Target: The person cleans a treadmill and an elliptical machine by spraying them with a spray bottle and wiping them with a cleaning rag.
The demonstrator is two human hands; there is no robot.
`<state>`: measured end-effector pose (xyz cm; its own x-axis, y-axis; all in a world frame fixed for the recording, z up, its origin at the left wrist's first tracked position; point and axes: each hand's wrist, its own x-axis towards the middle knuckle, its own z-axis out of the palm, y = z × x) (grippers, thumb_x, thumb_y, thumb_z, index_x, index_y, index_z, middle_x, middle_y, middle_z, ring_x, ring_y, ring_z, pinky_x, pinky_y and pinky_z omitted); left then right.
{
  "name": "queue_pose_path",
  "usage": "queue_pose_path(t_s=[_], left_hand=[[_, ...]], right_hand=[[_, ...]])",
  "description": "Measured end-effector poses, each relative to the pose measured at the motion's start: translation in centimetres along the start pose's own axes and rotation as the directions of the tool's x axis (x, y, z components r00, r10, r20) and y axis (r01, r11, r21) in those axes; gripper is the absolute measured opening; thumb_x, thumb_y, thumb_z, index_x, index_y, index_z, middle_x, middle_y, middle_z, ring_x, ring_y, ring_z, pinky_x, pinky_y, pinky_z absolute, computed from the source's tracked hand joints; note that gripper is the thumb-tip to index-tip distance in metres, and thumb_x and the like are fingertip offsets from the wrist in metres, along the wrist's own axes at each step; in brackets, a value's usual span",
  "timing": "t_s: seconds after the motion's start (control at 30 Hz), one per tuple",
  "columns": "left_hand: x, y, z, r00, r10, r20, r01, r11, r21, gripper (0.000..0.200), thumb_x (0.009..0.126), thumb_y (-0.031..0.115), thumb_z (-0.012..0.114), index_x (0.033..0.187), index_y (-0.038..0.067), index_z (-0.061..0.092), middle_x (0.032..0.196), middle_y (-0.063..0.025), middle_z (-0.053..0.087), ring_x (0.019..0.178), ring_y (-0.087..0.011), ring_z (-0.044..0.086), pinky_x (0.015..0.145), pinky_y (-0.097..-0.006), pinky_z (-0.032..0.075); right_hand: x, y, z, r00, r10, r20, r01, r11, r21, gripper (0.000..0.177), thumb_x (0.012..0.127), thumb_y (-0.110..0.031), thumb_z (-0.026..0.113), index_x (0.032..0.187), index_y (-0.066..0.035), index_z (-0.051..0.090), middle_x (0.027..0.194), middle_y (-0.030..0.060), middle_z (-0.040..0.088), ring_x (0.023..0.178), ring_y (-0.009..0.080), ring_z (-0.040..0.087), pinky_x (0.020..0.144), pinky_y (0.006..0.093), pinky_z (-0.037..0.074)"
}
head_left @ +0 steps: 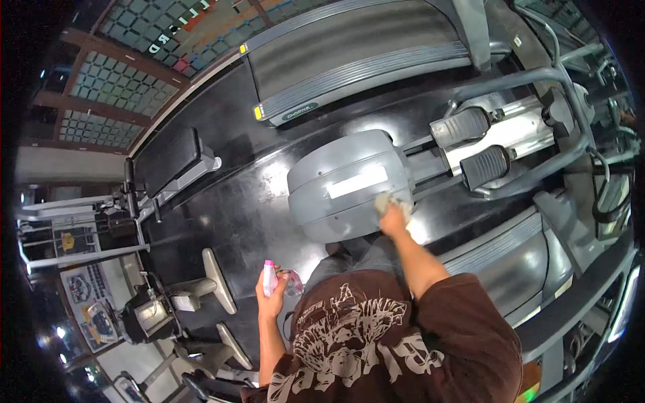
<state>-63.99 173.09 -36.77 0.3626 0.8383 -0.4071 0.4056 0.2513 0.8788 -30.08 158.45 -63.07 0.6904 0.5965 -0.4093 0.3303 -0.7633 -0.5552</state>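
A pale cloth (384,201) is bunched under my right hand (394,220), against the near right side of a grey machine cover (309,181). My right fingers are closed on the cloth. Lower left, my left hand (272,293) is wrapped round a small bottle (269,277) with a pink top and a white body. The bottle is held clear of the machine. Two dark foot pedals (485,166) sit on the elliptical machine to the right of the cover.
A treadmill (356,50) lies across the top, another (497,269) at the lower right. A padded bench (168,164) stands left, with machine feet (218,281) at lower left. Curved handlebars (571,101) rise at the right. Framed glass panels (114,84) line the upper left.
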Motion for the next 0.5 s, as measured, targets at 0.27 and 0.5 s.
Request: queue_pose_path(t_s=[0.27, 0.5], left_hand=[[-5.9, -0.5, 5.5, 0.957, -0.024, -0.29, 0.023, 1.0, -0.009, 0.029, 0.093, 0.008, 0.069, 0.118, -0.001, 0.057, 0.091, -0.0094, 0.07, 0.081, -0.0128, 0.064, 0.075, -0.0268, 0.05], [-7.0, -1.8, 6.8, 0.849, 0.018, -0.528, -0.052, 0.997, -0.051, 0.019, 0.095, 0.009, 0.069, 0.107, -0.001, 0.058, 0.086, -0.0061, 0.063, 0.075, -0.0138, 0.061, 0.069, -0.0271, 0.049]], right_hand=[[-3.3, -7.2, 1.9, 0.758, -0.285, 0.587, 0.374, 0.927, -0.034, 0.047, 0.082, -0.009, 0.064, 0.129, -0.012, 0.059, 0.135, 0.0189, 0.054, 0.126, 0.0383, 0.051, 0.104, 0.0516, 0.045], [3.5, -6.4, -6.4, 0.968, -0.132, 0.211, 0.195, 0.931, -0.31, 0.056, 0.091, -0.041, 0.066, 0.134, -0.011, 0.047, 0.128, 0.017, 0.049, 0.121, 0.0363, 0.045, 0.1, 0.0514, 0.039]])
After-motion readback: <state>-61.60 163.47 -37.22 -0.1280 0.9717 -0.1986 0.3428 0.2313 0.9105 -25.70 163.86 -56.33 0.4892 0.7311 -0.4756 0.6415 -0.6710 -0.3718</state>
